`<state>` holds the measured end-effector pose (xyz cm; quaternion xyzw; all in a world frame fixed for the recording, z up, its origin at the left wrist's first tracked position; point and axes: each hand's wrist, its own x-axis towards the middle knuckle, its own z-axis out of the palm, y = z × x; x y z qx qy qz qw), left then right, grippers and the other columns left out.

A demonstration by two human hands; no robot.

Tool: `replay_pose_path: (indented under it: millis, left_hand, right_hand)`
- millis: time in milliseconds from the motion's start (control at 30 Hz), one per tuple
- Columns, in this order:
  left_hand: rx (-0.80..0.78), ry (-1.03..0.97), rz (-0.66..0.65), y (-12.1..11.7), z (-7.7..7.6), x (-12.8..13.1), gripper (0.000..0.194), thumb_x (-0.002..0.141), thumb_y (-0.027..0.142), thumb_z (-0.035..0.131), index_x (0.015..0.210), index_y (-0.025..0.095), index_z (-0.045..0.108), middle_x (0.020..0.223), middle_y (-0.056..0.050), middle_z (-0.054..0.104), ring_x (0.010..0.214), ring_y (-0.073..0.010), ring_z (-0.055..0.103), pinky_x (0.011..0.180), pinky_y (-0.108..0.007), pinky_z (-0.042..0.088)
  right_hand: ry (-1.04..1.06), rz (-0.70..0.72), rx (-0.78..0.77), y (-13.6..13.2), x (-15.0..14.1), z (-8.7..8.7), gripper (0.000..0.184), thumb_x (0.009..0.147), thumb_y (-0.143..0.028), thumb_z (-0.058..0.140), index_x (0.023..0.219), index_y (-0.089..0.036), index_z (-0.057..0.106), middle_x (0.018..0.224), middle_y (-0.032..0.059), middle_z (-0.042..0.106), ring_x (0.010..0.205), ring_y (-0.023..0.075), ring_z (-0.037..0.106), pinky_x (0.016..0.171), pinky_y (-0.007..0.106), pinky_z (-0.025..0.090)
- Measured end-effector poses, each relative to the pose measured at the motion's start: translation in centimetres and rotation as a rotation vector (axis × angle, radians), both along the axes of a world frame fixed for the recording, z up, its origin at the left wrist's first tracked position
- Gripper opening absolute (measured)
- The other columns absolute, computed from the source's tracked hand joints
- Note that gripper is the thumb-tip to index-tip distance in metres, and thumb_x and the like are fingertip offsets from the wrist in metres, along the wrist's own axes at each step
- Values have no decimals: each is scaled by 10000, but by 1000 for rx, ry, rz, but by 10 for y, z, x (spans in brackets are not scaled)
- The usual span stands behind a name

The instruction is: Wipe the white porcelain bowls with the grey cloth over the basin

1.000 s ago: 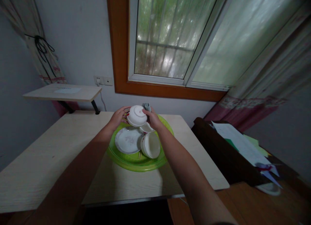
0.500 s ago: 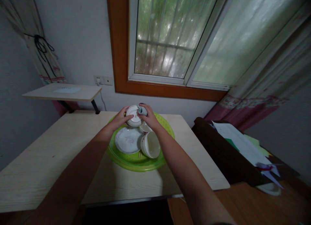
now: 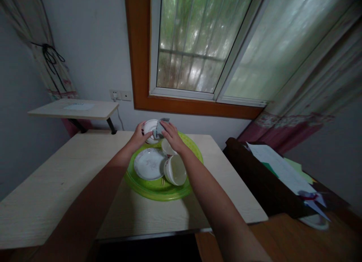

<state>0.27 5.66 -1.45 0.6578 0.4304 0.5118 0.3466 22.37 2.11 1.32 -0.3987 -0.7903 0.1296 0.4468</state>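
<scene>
My left hand (image 3: 138, 138) grips a small white bowl (image 3: 149, 127) by its left side, with the thumb across it. A grey cloth (image 3: 160, 130) lies against the bowl's right side, held under the fingers of my right hand (image 3: 172, 137). Both hands are above the far part of a round green tray (image 3: 158, 194). On the tray rest a white plate (image 3: 149, 164) with a faint pattern, a larger white bowl (image 3: 178, 170) tipped on its side, and another white bowl (image 3: 167, 147) behind it. Chopstick ends (image 3: 163, 181) show between plate and tipped bowl.
The tray stands on a pale wooden table (image 3: 70, 179). A small raised shelf (image 3: 98, 108) with a paper sheet occupies the back left. Behind is a wall with a wood-framed window (image 3: 195, 107). To the right, papers (image 3: 278, 166) lie on a dark brown piece of furniture (image 3: 249, 179).
The small bowl has shifted slightly left and up and is turned differently. The cloth now spreads flatter over its right side, and the bowl behind the tipped one shows more.
</scene>
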Motion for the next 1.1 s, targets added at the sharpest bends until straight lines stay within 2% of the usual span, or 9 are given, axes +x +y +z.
replay_pose_path:
  millis: [200, 300, 367, 433, 500, 600, 800, 1000, 1100]
  left_hand:
    - [71, 72, 2, 2, -4, 2, 798, 754, 422, 748, 1446, 194, 423, 1426, -165, 501, 1188, -275, 572, 1039, -482, 501]
    - [113, 99, -10, 1, -4, 2, 773, 752, 392, 748, 1433, 197, 438, 1455, -161, 492, 1242, -279, 549, 1116, -497, 436]
    - [111, 103, -22, 1, -3, 2, 768, 756, 387, 743, 1434, 199, 434, 1462, -157, 490, 1256, -278, 543, 1124, -496, 429]
    - [103, 104, -28, 0, -2, 2, 767, 759, 386, 739, 1435, 201, 430, 1462, -155, 492, 1248, -276, 549, 1113, -493, 439]
    - [107, 112, -30, -1, -2, 2, 770, 760, 391, 739, 1436, 195, 428, 1457, -158, 494, 1235, -276, 554, 1103, -492, 446]
    - [111, 120, -36, -2, -1, 1, 781, 760, 403, 742, 1441, 190, 426, 1447, -163, 499, 1220, -277, 561, 1083, -486, 459]
    - [134, 105, -39, -1, -1, 2, 777, 743, 395, 749, 1425, 176, 448, 1438, -168, 513, 1241, -286, 559, 1093, -485, 453]
    - [142, 117, -12, 2, -2, 1, 775, 751, 404, 745, 1432, 191, 442, 1456, -164, 498, 1250, -286, 549, 1092, -480, 450]
    - [140, 124, 51, 4, -3, -1, 775, 743, 404, 752, 1427, 197, 453, 1445, -160, 494, 1221, -276, 562, 1087, -472, 452]
  right_hand:
    - [144, -239, -8, 3, 2, 0, 411, 909, -575, 643, 1148, -250, 721, 1217, 92, 717, 1254, 294, 552, 1114, 493, 419]
    - [242, -204, -88, 9, 5, -3, 295, 921, -481, 628, 1085, -248, 705, 1114, 63, 737, 1002, 231, 649, 951, 422, 530]
    - [274, -167, -118, 14, 8, -6, 234, 936, -381, 582, 1103, -253, 685, 1113, 48, 734, 950, 204, 657, 903, 394, 548]
    - [264, -156, -93, 18, 10, -9, 274, 901, -265, 572, 1159, -252, 662, 1151, 54, 713, 982, 201, 649, 907, 390, 550]
    - [257, -156, -60, 20, 12, -11, 436, 844, -184, 589, 1275, -249, 611, 1196, 78, 677, 1015, 206, 638, 894, 385, 558]
    - [262, -167, -27, 20, 14, -12, 582, 821, -164, 617, 1390, -262, 546, 1244, 107, 609, 1081, 219, 611, 874, 373, 573]
    - [218, -182, -11, 24, 17, -15, 128, 883, -239, 621, 974, -231, 709, 1288, 117, 558, 1169, 237, 590, 939, 397, 549]
    - [91, -306, 79, 20, 21, -6, 35, 824, -214, 652, 854, -223, 668, 1161, 95, 681, 1147, 259, 601, 1075, 487, 394]
    - [74, -365, 133, 13, 24, 2, 29, 770, -199, 645, 781, -220, 630, 1105, 75, 718, 1135, 262, 599, 1096, 478, 328]
